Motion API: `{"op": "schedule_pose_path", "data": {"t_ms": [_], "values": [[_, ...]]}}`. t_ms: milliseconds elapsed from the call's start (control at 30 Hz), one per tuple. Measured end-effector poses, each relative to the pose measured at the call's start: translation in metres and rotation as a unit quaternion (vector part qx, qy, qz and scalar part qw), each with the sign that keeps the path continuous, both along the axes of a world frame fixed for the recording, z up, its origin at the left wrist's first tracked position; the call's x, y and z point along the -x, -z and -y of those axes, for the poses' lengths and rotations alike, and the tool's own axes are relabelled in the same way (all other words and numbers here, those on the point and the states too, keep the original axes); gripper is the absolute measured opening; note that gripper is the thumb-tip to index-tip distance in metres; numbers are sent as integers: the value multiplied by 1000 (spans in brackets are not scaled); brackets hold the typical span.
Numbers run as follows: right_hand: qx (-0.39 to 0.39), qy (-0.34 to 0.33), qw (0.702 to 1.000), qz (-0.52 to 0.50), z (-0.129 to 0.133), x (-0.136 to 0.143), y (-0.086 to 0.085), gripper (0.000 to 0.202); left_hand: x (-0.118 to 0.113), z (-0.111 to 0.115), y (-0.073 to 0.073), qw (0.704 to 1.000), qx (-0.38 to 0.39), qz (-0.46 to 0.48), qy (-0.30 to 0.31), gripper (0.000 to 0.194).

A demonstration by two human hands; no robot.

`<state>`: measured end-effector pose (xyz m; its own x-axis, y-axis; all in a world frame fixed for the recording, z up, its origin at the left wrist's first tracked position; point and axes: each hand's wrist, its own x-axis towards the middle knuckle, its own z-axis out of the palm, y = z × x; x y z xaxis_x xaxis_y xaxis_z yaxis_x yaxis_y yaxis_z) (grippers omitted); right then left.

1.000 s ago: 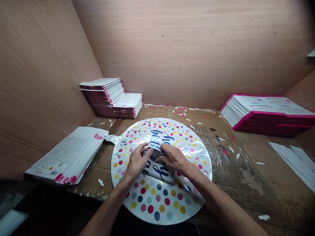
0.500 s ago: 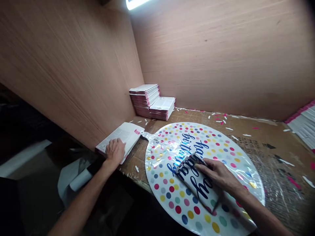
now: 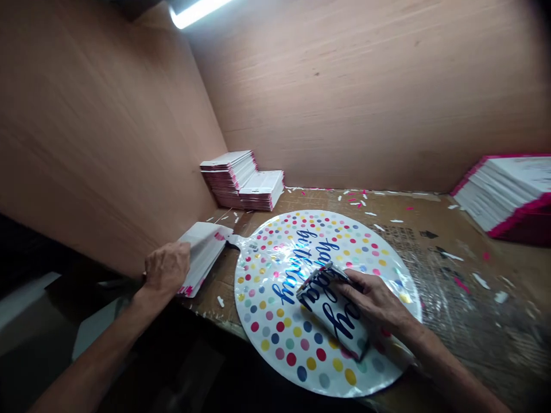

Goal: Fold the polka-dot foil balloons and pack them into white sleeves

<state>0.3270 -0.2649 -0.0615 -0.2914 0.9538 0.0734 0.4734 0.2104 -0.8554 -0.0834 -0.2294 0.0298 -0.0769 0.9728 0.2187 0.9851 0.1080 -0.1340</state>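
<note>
A round foil balloon point(image 3: 297, 332), white with coloured dots and blue "happy birthday" lettering, lies flat with its neck pointing left. Over it my right hand point(image 3: 372, 295) pinches a folded foil balloon point(image 3: 333, 312) with matching blue lettering between thumb and fingers. At the left edge of the worktop, my left hand point(image 3: 167, 267) is curled around the near end of a white paper packet point(image 3: 202, 246) on a low pile with pink edges. Its fingertips are hidden, and how many packets it grips I cannot tell. The balloon's neck tip touches the pile's far corner.
Two stacks of white packets point(image 3: 241, 178) stand in the back left corner. Another pink-edged stack point(image 3: 499, 195) is at the right. Cardboard point(image 3: 434, 269) covers the worktop, strewn with white and pink paper scraps. Wooden panels point(image 3: 344, 97) rise behind and at left.
My left hand has gone from lying on the pile's top to gripping its near end, where the top looks bent. My right hand still holds the folded balloon. The view has swung right.
</note>
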Motion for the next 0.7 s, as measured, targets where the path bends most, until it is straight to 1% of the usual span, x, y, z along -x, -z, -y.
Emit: {"op": "schedule_pose_path", "data": {"t_ms": [33, 67, 100, 167, 200, 233, 300, 333, 400, 467, 533, 633, 700], "values": [[-43, -10, 999, 12, 8, -6, -6, 24, -14, 2, 3, 999, -12, -10, 39, 35], [-86, -21, 996, 22, 19, -10, -13, 20, -30, 3, 9, 995, -22, -12, 97, 34], [-126, -34, 991, 32, 30, -12, -19, 18, -46, 3, 18, 985, -28, -4, 168, 33], [-189, -66, 978, 65, 52, -11, -26, 21, -76, -2, 40, 954, -24, 20, 298, 35], [-207, -81, 971, 90, 61, -6, -27, 23, -88, -6, 52, 939, -11, 33, 341, 36], [-214, -91, 965, 118, 69, -1, -25, 23, -99, -10, 64, 929, 7, 43, 368, 36], [-209, -105, 957, 170, 77, 11, -15, 19, -115, -19, 83, 918, 40, 68, 388, 38], [-198, -107, 955, 192, 79, 16, -9, 17, -121, -21, 89, 916, 49, 83, 389, 39], [-171, -109, 953, 223, 79, 23, 2, 16, -132, -20, 94, 912, 51, 120, 388, 38], [-147, -112, 953, 240, 77, 25, 9, 18, -144, -11, 92, 904, 62, 145, 396, 27], [-131, -112, 955, 240, 76, 25, 11, 20, -160, 0, 87, 901, 91, 132, 402, 19], [-127, -110, 958, 234, 76, 26, 11, 22, -182, 13, 83, 904, 134, 47, 402, 19], [-137, -107, 957, 234, 75, 27, 11, 20, -193, 16, 83, 896, 159, -8, 414, 19]]}}
